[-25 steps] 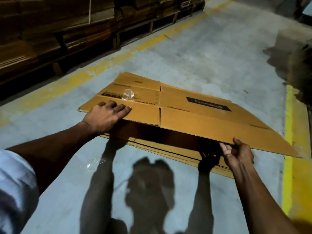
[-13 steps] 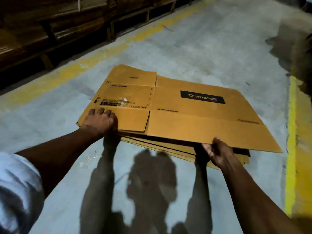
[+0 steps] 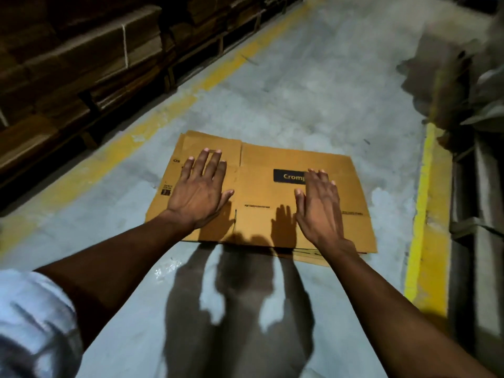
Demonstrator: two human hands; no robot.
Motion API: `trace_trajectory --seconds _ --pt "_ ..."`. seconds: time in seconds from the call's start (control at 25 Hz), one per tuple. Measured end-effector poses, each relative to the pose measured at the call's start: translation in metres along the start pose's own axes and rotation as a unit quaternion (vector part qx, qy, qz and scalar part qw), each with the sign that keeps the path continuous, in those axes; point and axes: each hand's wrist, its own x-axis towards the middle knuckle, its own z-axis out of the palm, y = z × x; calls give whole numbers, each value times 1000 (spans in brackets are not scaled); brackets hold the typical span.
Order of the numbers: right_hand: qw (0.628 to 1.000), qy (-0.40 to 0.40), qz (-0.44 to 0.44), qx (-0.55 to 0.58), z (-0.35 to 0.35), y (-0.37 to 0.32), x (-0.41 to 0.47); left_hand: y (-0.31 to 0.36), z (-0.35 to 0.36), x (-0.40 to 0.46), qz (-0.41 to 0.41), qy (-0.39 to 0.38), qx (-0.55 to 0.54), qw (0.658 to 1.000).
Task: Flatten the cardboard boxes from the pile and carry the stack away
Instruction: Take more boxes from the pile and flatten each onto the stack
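Note:
A flattened brown cardboard box with a black label lies on top of a low stack of flattened boxes on the grey floor. My left hand is spread flat, palm down, over the left part of the top box. My right hand is flat with fingers apart over the right part and covers the end of the black label. Neither hand grips anything. Whether the palms press on the cardboard or hover just above it I cannot tell.
Bundled cardboard on wooden pallets lines the left side behind a yellow floor line. Another yellow line runs along the right, with dark blurred objects and a grey structure beyond it. Shadows of my arms fall on the floor.
Both hands let go of the top box's near edge, and the box now lies flat on the stack. My hands have moved onto its upper face, fingers spread.

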Motion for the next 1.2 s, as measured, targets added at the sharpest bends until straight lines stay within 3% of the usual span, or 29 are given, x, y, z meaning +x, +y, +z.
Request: trace_trajectory --seconds 0.24,0.68,0.88,1.2 --pt "997 33 -3 -71 -213 -54 19 4 -209 16 66 60 14 996" --pt "964 206 62 -159 -637 -137 9 32 -620 19 202 218 25 955" --pt "937 274 101 -192 -746 -118 -24 86 -734 26 255 277 11 926" --pt "914 290 181 -218 -842 -34 -54 198 -800 69 327 307 10 894"
